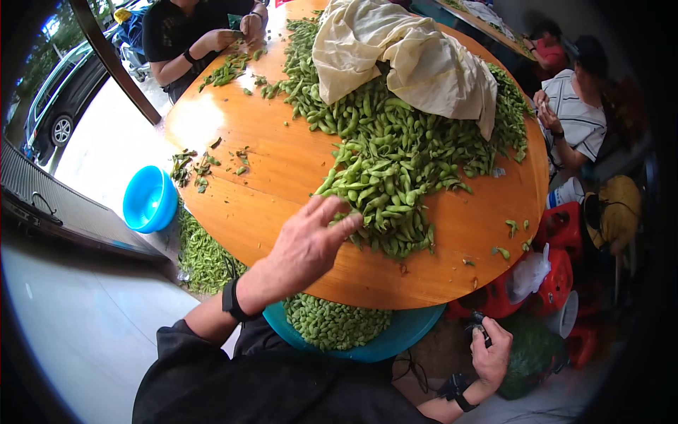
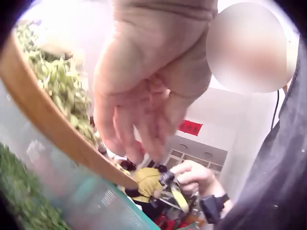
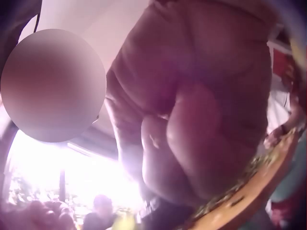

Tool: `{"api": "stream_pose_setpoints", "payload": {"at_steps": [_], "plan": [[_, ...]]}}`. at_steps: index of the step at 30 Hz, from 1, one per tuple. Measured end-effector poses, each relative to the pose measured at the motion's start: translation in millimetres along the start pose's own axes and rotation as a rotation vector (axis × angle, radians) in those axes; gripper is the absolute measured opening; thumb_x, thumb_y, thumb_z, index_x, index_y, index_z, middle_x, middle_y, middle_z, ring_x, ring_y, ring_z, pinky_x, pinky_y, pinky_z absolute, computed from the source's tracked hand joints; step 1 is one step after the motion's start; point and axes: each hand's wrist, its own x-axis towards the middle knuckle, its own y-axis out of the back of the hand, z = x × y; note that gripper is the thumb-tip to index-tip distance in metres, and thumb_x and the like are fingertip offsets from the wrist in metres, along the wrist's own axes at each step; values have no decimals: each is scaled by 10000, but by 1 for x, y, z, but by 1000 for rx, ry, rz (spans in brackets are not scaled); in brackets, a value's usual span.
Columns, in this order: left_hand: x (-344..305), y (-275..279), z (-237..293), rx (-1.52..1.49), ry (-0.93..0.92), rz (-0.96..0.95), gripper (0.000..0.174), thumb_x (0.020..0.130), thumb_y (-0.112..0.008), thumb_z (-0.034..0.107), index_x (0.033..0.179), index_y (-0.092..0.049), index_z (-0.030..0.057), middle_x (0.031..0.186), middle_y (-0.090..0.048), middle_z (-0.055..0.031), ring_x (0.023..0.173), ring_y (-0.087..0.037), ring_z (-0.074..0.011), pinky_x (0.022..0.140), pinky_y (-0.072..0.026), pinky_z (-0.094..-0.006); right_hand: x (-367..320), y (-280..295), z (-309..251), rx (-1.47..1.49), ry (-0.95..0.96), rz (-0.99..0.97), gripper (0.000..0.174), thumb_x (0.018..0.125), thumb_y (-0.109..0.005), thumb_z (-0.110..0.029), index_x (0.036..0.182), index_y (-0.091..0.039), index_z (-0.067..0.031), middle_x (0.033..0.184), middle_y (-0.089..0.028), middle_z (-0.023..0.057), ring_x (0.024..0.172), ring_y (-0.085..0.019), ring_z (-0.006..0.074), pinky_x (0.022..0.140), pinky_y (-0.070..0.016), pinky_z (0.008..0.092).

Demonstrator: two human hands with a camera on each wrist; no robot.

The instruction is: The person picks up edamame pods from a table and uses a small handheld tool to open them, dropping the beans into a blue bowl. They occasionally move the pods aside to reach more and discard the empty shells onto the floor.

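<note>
My left hand (image 1: pixel 307 244) reaches over the table to the near edge of a big heap of green soybean pods (image 1: pixel 395 155). Its fingertips overlap the pods in the head view. Seen from the left wrist, its fingers (image 2: pixel 124 129) hang loosely bent with nothing visible between them. Beyond the table's right side, my right hand (image 1: pixel 494 357) grips a small dark object (image 1: pixel 483 326) with curled fingers; its kind cannot be told. Below the near table edge, a teal tub (image 1: pixel 424 328) holds many shelled green beans (image 1: pixel 335 326).
A cream cloth (image 1: pixel 424 67) drapes over the heap on the round wooden table (image 1: pixel 261 166). A blue basin (image 1: pixel 169 205) stands left, above pods on the floor (image 1: pixel 201 251). Red stools (image 1: pixel 554 283) crowd the right. People sit across (image 1: pixel 166 42) and at right (image 1: pixel 579 106).
</note>
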Motion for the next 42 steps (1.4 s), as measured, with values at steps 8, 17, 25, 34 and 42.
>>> {"api": "stream_pose_setpoints", "payload": {"at_steps": [8,17,25,34,42], "plan": [[9,-2,-9,60,-61,-103,327,772,-649,-12,1090,-655,65,950,-527,-102,896,-579,-296,703,-508,-399,33,-51,-42,216,134,40,85,822,-584,69,905,-603,80,697,-530,57,529,-506,88,484,-371,254],[-16,-11,26,-602,231,-142,241,868,-712,19,1095,-630,26,817,-638,-49,713,-627,-100,606,-508,-244,53,-121,-89,667,25,-135,157,904,-601,31,1050,-644,71,725,-563,46,570,-542,98,511,-418,263],[-42,-30,39,-1269,654,-82,159,951,-653,30,1093,-611,-28,926,-680,-54,798,-655,-83,689,-563,-241,46,-135,-96,1066,-117,-215,235,969,-566,-1,1176,-601,106,812,-510,-10,571,-467,26,476,-374,208],[-51,-40,48,-1134,720,-104,91,991,-598,63,1029,-597,-19,874,-690,-56,859,-690,-93,724,-579,-248,42,-135,-100,925,-10,-129,199,936,-593,21,1104,-603,128,841,-511,19,588,-503,50,489,-396,220],[-54,-38,45,-1217,727,-134,107,968,-656,117,987,-622,17,801,-649,-3,747,-591,-42,642,-481,-216,42,-127,-101,1000,-66,-186,178,932,-596,39,1090,-621,115,855,-504,25,601,-506,52,492,-388,222]]}}
